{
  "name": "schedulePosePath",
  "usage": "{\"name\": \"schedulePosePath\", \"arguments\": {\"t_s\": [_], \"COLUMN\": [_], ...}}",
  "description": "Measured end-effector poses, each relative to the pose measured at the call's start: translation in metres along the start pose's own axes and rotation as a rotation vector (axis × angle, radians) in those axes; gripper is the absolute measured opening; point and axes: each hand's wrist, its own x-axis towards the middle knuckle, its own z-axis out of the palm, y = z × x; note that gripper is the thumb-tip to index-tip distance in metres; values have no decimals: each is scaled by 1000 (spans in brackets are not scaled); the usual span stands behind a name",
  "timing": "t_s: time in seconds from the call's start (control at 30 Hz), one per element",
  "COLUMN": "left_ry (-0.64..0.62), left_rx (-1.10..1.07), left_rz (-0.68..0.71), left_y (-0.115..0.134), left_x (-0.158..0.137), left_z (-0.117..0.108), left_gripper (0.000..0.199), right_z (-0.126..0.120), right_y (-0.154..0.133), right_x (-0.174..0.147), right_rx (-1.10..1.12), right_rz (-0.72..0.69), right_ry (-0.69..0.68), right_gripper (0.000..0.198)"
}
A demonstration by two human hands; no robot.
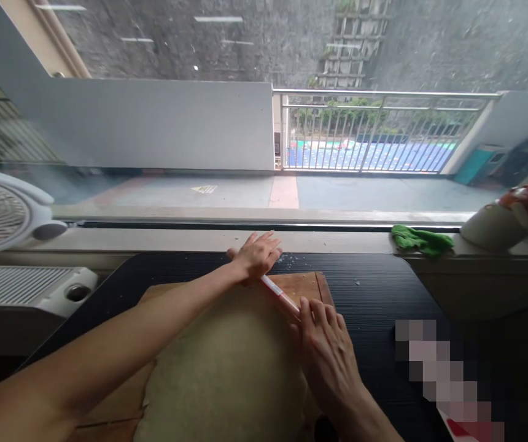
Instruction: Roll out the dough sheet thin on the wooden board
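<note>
A broad sheet of pale greenish-yellow dough point(227, 368) lies flat on a wooden board point(296, 283), its left edge ragged. A slim rolling pin point(277, 290) with a white and red label slants across the dough's far right edge. My left hand point(257, 255) rests palm down over the pin's far end, its fingers stretched out and spread. Over the near end, my right hand point(328, 344) has its fingers bent down around the pin. Both ends of the pin are mostly hidden under my hands.
The board stands on a black table point(374, 301) with white crumbs near its far edge. Beyond are a window sill and a green cloth point(423, 240). A white fan point(1, 212) stands left, above a white slatted appliance point(24, 285). A blurred-out patch covers the lower right.
</note>
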Motion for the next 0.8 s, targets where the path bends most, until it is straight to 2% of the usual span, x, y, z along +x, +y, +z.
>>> {"name": "schedulePosePath", "arguments": {"t_s": [0.07,0.13,0.27,0.37,0.43,0.53,0.63,0.7,0.8], "left_ry": [-5,36,112,80,35,-49,-38,12,22], "left_rx": [2,-7,-14,1,4,-13,-40,-65,-92], "left_rz": [-59,-98,-47,26,41,54,35,31,90], "left_y": [7,7,-8,-13,-10,4,19,21,11], "left_x": [21,18,-35,-57,-44,-3,24,19,-18], "left_z": [5,7,1,-7,-8,-2,5,6,0], "left_gripper": [47,46,44,47,47,45,43,42,44], "right_z": [-1,-1,-1,-2,-1,2,-1,-6,-13], "right_y": [-3,-10,-20,-16,-9,0,-1,-9,-23], "right_x": [3,0,-11,-10,-5,5,8,4,-7], "right_rx": [-4,-6,-5,21,28,-8,-52,-60,-49], "right_rz": [20,-16,-108,-115,-96,-21,-2,-37,-91], "right_ry": [-25,-45,-52,-58,-46,-15,39,72,89], "right_gripper": [37,41,59,55,46,38,34,32,32]}}
